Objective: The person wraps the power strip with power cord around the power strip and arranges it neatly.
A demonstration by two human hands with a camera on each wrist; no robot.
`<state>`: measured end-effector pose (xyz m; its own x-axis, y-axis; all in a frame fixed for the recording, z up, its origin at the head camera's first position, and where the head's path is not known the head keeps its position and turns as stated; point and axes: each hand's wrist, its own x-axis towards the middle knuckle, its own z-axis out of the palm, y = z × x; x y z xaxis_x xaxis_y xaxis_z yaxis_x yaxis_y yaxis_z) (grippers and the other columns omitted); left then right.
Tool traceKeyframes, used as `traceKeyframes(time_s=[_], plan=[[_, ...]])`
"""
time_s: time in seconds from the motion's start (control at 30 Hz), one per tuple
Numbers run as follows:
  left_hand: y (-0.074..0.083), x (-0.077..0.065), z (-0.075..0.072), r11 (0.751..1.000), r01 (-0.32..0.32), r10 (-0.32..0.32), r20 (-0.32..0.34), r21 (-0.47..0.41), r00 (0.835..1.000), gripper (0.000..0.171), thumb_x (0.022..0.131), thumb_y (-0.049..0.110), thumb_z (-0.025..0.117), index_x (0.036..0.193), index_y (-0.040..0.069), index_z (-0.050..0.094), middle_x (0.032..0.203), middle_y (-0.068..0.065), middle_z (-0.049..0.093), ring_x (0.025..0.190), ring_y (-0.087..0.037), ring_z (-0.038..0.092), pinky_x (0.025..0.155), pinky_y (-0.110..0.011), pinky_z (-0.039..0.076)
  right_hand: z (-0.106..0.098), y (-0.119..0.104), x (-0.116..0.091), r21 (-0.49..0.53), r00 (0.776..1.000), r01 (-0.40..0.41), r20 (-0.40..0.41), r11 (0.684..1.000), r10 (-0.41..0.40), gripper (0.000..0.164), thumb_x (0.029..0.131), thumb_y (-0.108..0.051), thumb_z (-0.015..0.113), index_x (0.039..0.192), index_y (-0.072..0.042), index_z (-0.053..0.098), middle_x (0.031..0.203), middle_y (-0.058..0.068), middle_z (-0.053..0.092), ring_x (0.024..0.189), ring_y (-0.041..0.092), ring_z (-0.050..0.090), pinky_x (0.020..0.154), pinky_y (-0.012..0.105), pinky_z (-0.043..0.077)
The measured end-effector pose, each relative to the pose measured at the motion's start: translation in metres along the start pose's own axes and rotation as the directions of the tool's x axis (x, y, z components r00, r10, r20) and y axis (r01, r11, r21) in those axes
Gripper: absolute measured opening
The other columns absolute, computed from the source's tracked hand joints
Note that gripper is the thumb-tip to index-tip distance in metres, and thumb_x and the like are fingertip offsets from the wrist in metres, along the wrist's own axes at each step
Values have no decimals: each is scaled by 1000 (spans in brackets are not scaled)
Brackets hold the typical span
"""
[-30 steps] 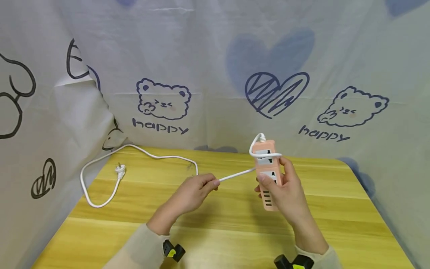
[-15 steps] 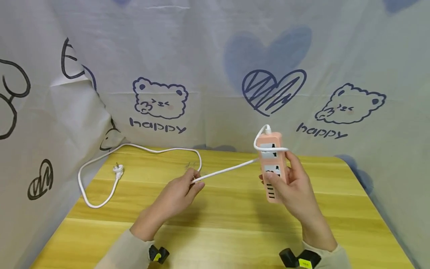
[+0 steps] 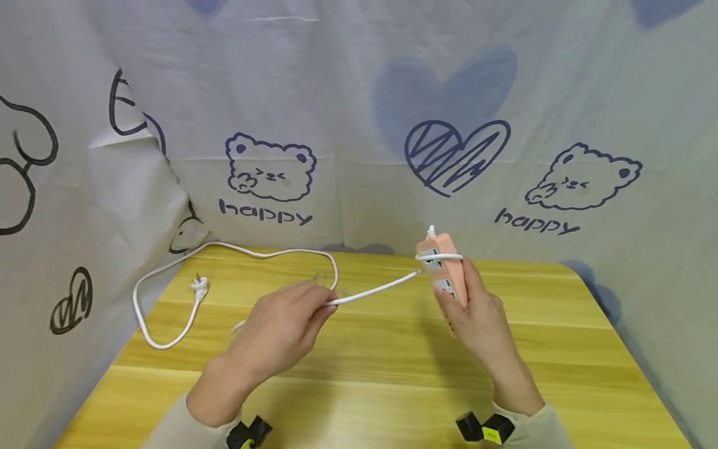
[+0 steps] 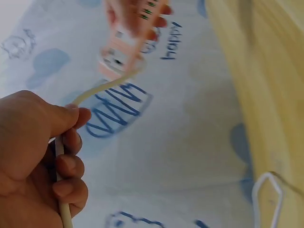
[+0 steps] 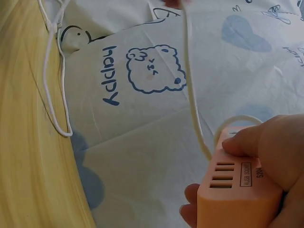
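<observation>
A pink power strip [image 3: 443, 268] with white socket panels is gripped by my right hand [image 3: 485, 318], the thumb across its face. Its USB slots show close up in the right wrist view, where the power strip [image 5: 237, 190] points toward the camera. The white cord [image 3: 376, 290] wraps once across the strip near its top end, then runs left. My left hand [image 3: 280, 324] holds that cord, fingers curled round it, as the left wrist view shows with the cord [image 4: 61, 166] passing through the fist. At the cord's far end, the plug [image 3: 199, 285] lies on the table with its pins up.
The rest of the cord loops loosely over the left side of the wooden table [image 3: 381, 399], partly past its left edge. A printed cloth [image 3: 359, 125] hangs behind the table and along both sides.
My left hand drew left along the cord, and the taut stretch grew longer. My right hand rose a little with the power strip, then lowered and tilted it. The plug stayed put.
</observation>
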<state>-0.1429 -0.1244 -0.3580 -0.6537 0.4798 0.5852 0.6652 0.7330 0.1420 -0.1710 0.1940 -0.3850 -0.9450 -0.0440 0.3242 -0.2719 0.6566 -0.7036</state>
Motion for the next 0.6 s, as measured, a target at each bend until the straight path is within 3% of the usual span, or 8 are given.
traceKeyframes(time_s=[0.07, 0.23, 0.33, 0.6], plan=[[6, 6, -8, 997, -69, 70, -9, 26, 998, 6, 100, 21, 74, 105, 18, 73, 82, 8, 54, 74, -10, 51, 60, -27, 48, 3, 1, 0, -35, 999, -8, 35, 999, 9, 66, 106, -30, 65, 163, -19, 34, 110, 24, 70, 71, 28, 63, 56, 35, 52], [23, 24, -23, 976, -210, 209, 23, 62, 978, 4, 99, 23, 76, 102, 22, 73, 81, 6, 49, 74, -13, 46, 60, -23, 41, 11, 2, 0, -149, 993, 20, 115, 989, -3, 70, 106, -29, 66, 164, -9, 32, 114, 24, 72, 79, 30, 64, 65, 43, 54], [28, 37, -26, 965, -253, 251, 41, 69, 967, 3, 99, 23, 75, 101, 23, 73, 81, 6, 50, 74, -14, 44, 61, -23, 37, 16, 2, -1, -207, 987, 62, 158, 976, -30, 71, 104, -26, 69, 162, -4, 34, 117, 23, 72, 84, 30, 65, 70, 46, 55], [25, 66, -20, 939, -343, 339, 91, 33, 936, 4, 98, 25, 76, 102, 24, 76, 82, 6, 51, 76, -15, 44, 69, -26, 37, 37, -6, -10, -252, 936, 229, 324, 940, -141, 65, 103, -26, 70, 157, -2, 42, 89, 11, 72, 67, 15, 61, 59, 36, 50]])
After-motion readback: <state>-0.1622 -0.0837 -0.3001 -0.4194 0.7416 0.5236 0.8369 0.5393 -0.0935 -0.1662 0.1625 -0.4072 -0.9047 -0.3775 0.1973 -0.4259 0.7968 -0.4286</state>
